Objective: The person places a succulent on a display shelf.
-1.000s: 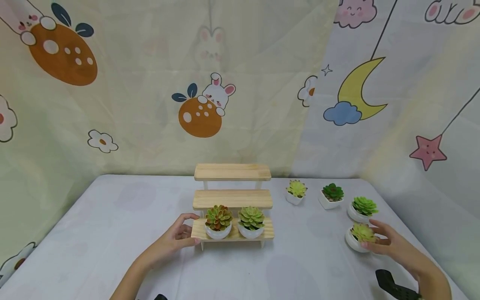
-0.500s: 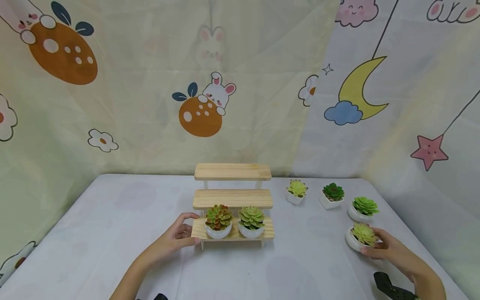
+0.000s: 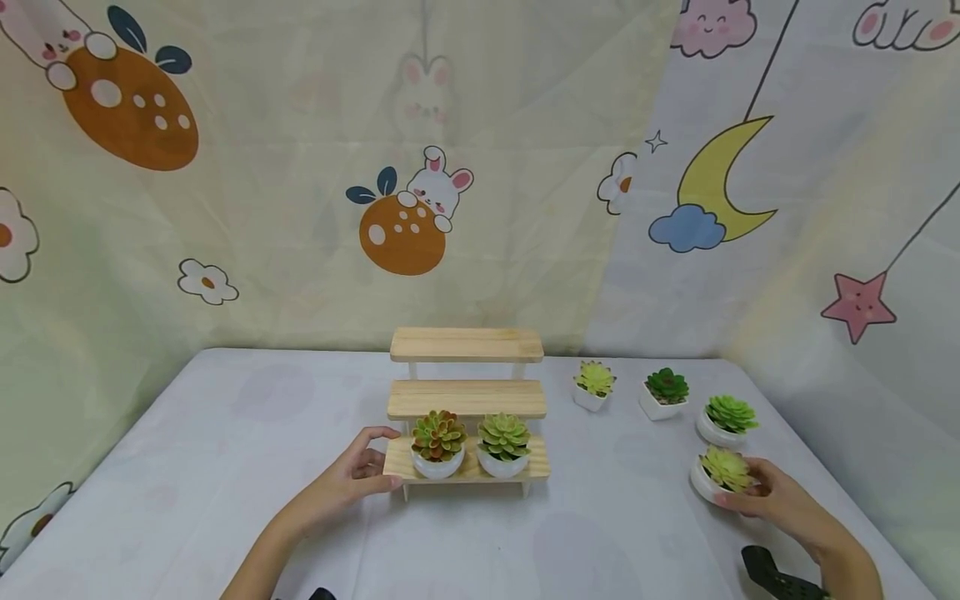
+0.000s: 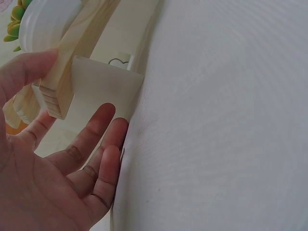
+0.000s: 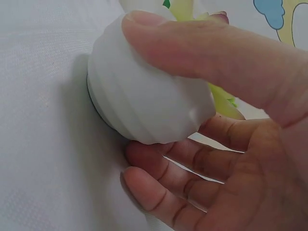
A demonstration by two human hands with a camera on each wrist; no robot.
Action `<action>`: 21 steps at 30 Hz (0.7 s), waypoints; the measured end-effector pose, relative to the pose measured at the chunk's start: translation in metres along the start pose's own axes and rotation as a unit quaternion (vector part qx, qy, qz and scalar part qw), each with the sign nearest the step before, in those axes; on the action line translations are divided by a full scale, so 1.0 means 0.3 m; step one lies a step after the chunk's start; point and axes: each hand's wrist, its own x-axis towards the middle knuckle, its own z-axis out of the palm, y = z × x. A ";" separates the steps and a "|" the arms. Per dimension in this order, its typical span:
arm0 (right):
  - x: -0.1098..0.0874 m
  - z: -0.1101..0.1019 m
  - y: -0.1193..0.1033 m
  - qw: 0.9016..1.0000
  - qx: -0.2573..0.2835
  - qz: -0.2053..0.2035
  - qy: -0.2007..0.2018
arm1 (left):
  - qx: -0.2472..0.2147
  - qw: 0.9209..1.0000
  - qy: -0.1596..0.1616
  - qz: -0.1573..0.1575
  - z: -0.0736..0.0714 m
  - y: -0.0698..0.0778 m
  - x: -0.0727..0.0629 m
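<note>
In the head view my right hand (image 3: pixel 783 498) grips the white pot of a yellow-green succulent (image 3: pixel 726 468) at the right of the table. The right wrist view shows the thumb across the side of the ribbed white pot (image 5: pixel 144 91), with fingers curled around its far side. My left hand (image 3: pixel 352 471) holds the left end of the lowest board of a three-tier wooden plant stand (image 3: pixel 467 398). Thumb and index finger pinch the board's end (image 4: pixel 65 82) in the left wrist view; the other fingers hang free beside the white leg (image 4: pixel 103 86).
A reddish-green succulent (image 3: pixel 438 442) and a pale green one (image 3: pixel 503 443) stand on the lowest board. Right of the stand are a small yellow-green succulent (image 3: pixel 594 383), a dark green one (image 3: pixel 666 392) and a bright green one (image 3: pixel 726 418). A patterned curtain (image 3: pixel 300 167) hangs behind the table.
My right hand has drawn in lower around the yellow-green succulent's pot, its fingers leaving the bright green succulent behind it. The left hand has kept its hold on the stand.
</note>
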 end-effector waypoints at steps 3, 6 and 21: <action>0.001 0.005 -0.003 1.000 -0.002 -0.004 0.008 | 0.002 1.000 0.001 -0.001 0.000 0.003 -0.001; -0.001 0.008 -0.007 1.000 -0.004 -0.003 0.012 | 0.002 1.000 0.001 -0.001 0.000 0.003 -0.001; -0.004 0.010 -0.046 1.000 -0.020 -0.018 0.012 | 0.006 1.000 0.002 -0.002 0.000 -0.002 0.002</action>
